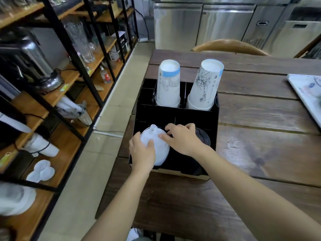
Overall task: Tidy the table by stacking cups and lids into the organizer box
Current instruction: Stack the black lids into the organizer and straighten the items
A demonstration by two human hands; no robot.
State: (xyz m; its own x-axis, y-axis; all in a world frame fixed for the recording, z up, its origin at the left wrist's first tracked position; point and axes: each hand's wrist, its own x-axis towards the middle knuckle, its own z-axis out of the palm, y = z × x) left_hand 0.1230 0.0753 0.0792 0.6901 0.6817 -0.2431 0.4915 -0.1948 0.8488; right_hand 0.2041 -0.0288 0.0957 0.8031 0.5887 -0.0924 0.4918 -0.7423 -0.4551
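The stack of white lids sits tipped in the front-left compartment of the black organizer box, its face leaning up and toward the person, its stacking axis running from the near wall back toward the middle divider. Both hands are on it. The left hand cups the near-left edge with its fingers curled over the rim, pressed against the plastic; the right hand comes across from the other side, fingers spread loosely, the tips resting on the upper right edge of the stack. So the lids lie between the two hands, and the left one is nearer and carries more of the hold. I'd judge the next move is to press or settle the stack down into its slot. Just to the right, partly under the right wrist, a stack of dark lids fills the neighbouring compartment. Behind, two upturned stacks of paper cups stand in the rear compartments, the right one leaning a little. The wooden tabletop around the box looks bare apart from a white tray at the far right.
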